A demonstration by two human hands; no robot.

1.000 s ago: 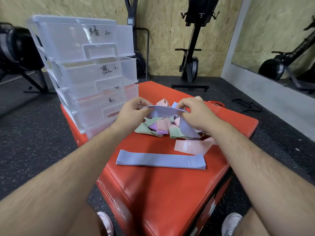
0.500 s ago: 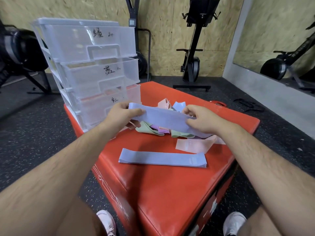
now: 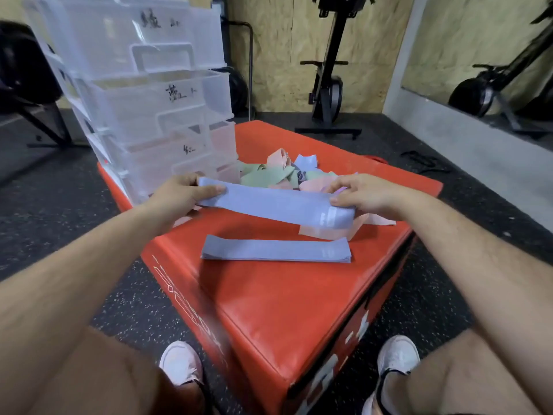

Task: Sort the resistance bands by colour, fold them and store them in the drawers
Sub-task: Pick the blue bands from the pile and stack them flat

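Observation:
I hold a blue resistance band stretched flat above the red padded box. My left hand grips its left end, and my right hand pinches its right end. Below it a flat blue band lies on the box. Behind the held band sits a loose heap of green, pink and blue bands. A pink band lies under the right end of the held one. A clear plastic drawer unit with handwritten labels stands on the box at the left; its lower drawers show pink inside.
Gym machines stand by the plywood wall: one upright behind the box, one at the far left. A mirror and grey ledge run along the right. My knees and white shoes are at the box's near edge on speckled rubber floor.
Both hands have drawn apart and lowered, pulling the blue band out straight and flat from the bunched shape it had above the heap.

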